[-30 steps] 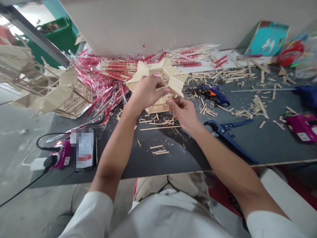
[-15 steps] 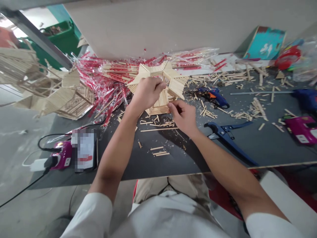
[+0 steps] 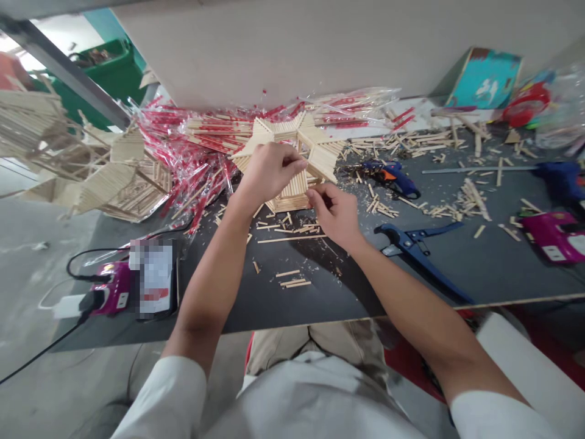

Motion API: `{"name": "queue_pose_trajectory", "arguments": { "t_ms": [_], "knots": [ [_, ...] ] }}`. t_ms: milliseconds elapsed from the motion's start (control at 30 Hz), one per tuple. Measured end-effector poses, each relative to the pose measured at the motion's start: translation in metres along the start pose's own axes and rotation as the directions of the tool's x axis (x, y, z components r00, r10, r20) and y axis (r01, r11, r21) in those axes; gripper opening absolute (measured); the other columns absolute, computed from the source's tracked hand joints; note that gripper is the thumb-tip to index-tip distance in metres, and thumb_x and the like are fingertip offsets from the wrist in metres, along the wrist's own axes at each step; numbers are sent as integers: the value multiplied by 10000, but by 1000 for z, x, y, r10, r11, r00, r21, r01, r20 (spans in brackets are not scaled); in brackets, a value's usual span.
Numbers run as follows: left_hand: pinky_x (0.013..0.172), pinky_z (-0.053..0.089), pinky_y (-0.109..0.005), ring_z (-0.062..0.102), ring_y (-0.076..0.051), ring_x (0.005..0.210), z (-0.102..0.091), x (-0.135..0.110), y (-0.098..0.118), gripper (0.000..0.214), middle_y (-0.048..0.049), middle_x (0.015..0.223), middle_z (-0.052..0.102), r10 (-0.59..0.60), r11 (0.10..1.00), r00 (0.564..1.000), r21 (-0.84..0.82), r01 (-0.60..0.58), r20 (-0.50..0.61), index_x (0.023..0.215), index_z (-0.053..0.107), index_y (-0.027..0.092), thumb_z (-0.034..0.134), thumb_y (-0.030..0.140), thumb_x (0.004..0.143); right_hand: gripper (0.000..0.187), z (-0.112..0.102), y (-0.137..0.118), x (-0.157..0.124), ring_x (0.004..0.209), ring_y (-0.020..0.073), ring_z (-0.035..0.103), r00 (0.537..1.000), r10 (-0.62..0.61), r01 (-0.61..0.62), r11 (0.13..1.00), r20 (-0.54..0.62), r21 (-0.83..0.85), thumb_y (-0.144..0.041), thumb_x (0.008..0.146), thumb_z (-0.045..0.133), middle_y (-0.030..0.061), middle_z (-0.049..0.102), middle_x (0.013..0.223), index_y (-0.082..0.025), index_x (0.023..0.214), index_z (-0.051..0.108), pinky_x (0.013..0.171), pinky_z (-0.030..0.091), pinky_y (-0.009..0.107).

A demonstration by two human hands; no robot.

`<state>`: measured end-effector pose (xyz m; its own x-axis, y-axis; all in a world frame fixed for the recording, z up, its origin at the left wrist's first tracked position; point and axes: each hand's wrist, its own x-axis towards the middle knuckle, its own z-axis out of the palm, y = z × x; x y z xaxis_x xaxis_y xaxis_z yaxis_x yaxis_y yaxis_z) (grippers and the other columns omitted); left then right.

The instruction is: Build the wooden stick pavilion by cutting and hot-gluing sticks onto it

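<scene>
A pale model built of wooden sticks [image 3: 315,152], with pointed roof-like wings, stands on the dark table [image 3: 493,268] in front of me. My left hand [image 3: 267,171] lies over its front, fingers curled and gripping the stick frame. My right hand [image 3: 333,210] is just below and to the right, thumb and fingers pinched against the model's lower edge; whether a loose stick is in the pinch is hidden. Short cut sticks [image 3: 292,280] lie scattered below both hands.
Red-and-clear packets of sticks [image 3: 201,140] pile up at the back left, beside another stick structure [image 3: 105,183]. A blue glue gun [image 3: 393,177] and blue cutter pliers [image 3: 420,250] lie to the right. Magenta devices [image 3: 112,286] [image 3: 555,235] sit at both table ends.
Both hands stayed on the stick model. My right hand crept slightly up and left toward its lower edge, and my left fingers shifted a little along the front.
</scene>
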<state>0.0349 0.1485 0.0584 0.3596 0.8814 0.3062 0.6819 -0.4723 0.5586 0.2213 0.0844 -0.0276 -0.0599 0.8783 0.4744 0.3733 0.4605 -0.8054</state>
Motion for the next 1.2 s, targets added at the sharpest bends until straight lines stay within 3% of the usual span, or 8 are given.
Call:
{"name": "queue_pose_trajectory", "arguments": {
  "t_ms": [633,867,1033,1200],
  "knots": [
    [815,522,-362,612,-178,725,0,2,-3,219,-43,712,692,-39,999,999,-19,39,-16,793,747,164,699,342,911,400,1,-6,3,624,147,537,992,119,-122,986,31,118,-548,1032,665,15,688,720,-215,812,689,624,406,308],
    [803,527,-359,611,-175,714,1,2,-3,220,-38,698,684,-23,1000,999,-13,23,-31,766,728,166,697,335,904,508,3,-15,6,466,93,446,934,310,-356,843,177,404,-718,892,775,1,685,687,-217,818,726,440,349,268],
    [764,515,-344,610,-174,712,0,2,-2,219,-44,696,689,-29,999,999,-26,29,-24,774,733,159,702,335,901,536,4,-19,7,421,63,421,913,356,-407,761,200,505,-724,821,839,8,712,715,-207,779,703,363,309,241],
    [762,516,-343,610,-173,710,0,2,-2,201,-39,702,695,-29,999,999,-17,29,-25,768,736,166,698,321,890,521,4,-20,8,406,57,437,919,342,-392,761,193,516,-700,823,855,1,702,684,-201,774,712,348,333,224]
  ]
}}
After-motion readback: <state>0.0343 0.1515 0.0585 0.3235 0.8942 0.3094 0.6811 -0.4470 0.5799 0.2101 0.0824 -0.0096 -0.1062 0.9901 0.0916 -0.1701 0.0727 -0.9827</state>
